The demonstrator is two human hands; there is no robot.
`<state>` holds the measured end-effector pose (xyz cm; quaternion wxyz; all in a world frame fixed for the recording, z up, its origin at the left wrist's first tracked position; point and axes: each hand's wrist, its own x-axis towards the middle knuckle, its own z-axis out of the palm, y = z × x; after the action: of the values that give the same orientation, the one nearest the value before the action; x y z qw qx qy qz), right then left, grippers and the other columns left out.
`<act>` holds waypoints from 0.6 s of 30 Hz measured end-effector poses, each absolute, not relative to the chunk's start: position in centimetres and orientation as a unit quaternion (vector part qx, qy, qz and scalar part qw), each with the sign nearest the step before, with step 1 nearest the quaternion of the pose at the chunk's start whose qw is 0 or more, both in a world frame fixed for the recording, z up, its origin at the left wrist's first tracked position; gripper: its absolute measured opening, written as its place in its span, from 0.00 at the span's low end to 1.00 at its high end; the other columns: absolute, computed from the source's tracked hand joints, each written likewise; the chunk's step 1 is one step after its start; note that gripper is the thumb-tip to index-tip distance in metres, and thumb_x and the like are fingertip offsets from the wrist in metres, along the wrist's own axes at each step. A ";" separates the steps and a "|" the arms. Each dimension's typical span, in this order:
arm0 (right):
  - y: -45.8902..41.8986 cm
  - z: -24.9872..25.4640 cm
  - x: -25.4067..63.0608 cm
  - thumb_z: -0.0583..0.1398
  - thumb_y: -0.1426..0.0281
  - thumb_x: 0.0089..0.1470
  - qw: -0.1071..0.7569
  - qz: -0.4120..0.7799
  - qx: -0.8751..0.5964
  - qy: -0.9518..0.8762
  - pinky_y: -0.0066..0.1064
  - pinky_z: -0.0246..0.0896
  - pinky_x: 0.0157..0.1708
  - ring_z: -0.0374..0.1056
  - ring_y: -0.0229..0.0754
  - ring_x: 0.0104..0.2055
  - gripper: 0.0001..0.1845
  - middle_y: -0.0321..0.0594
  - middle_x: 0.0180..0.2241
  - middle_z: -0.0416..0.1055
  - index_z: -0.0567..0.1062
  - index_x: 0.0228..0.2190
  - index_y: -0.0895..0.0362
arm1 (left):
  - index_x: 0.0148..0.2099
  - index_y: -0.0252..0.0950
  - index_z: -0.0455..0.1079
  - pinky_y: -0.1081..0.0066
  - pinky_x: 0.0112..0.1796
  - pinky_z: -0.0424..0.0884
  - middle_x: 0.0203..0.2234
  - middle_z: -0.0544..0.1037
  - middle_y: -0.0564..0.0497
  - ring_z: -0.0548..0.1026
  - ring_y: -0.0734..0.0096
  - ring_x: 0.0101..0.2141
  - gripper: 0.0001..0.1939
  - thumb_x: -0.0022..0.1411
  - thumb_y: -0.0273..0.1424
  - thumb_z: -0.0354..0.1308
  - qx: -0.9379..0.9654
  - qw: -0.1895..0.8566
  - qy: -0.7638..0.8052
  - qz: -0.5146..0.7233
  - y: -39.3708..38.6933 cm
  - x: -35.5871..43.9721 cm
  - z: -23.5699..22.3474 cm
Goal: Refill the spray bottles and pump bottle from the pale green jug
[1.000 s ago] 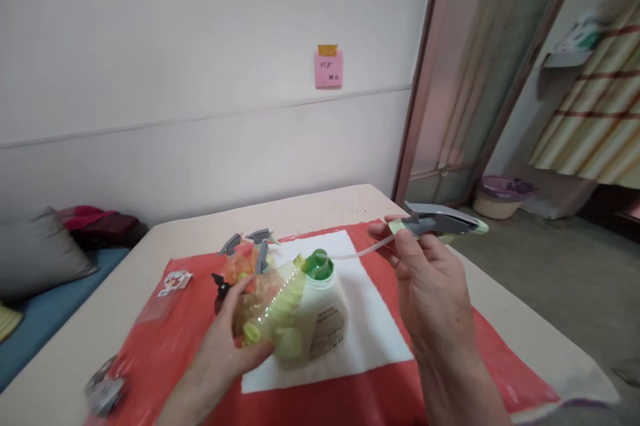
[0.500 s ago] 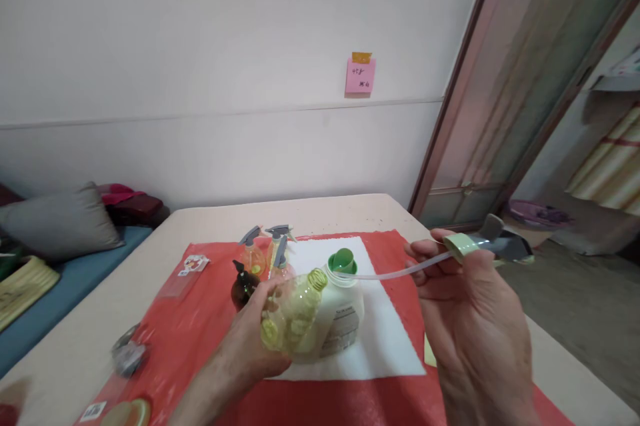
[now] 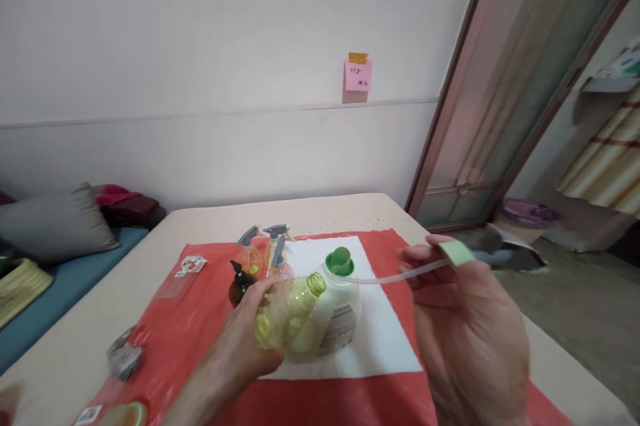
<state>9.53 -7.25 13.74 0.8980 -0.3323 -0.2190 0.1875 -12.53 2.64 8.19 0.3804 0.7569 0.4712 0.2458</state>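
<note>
My left hand (image 3: 250, 339) is wrapped round a clear yellow-green spray bottle (image 3: 300, 306), tilted with its bare threaded neck toward the upper right. In my right hand (image 3: 467, 326), a trigger spray head (image 3: 515, 251) with a pale green collar (image 3: 456, 253) is gripped by the collar. Its thin dip tube (image 3: 400, 275) stretches left past the mouth of a white jug (image 3: 345, 319), outside the yellow bottle. That jug stands behind the yellow bottle, with a green scoop-like cup (image 3: 341, 259) at its open top.
Several trigger spray bottles (image 3: 251, 258) and a dark brown pump bottle (image 3: 241, 285) stand behind my left hand. White paper (image 3: 395, 346) lies on a red sheet (image 3: 175, 326) over the table. A tape roll (image 3: 124, 356) sits at left; a round lid (image 3: 134, 414) lies near the front.
The spray head has turned in my right hand and is blurred now. The yellow bottle stays in my left hand, nearly in place. The view has shifted slightly.
</note>
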 end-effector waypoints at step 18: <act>-6.2 11.3 7.9 0.68 0.55 0.56 0.802 0.331 -0.380 -0.321 0.39 0.68 0.48 0.74 0.45 0.44 0.17 0.42 0.42 0.81 0.82 0.42 0.52 | 0.61 0.46 0.67 0.67 0.42 0.76 0.52 0.79 0.49 0.78 0.53 0.48 0.45 0.36 0.22 0.59 0.751 0.414 0.430 0.283 1.2 -11.9 8.4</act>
<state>7.94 -6.18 11.34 0.8016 -0.3798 -0.3214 0.3313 -11.89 1.22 8.44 0.4139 0.7507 0.4302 0.2829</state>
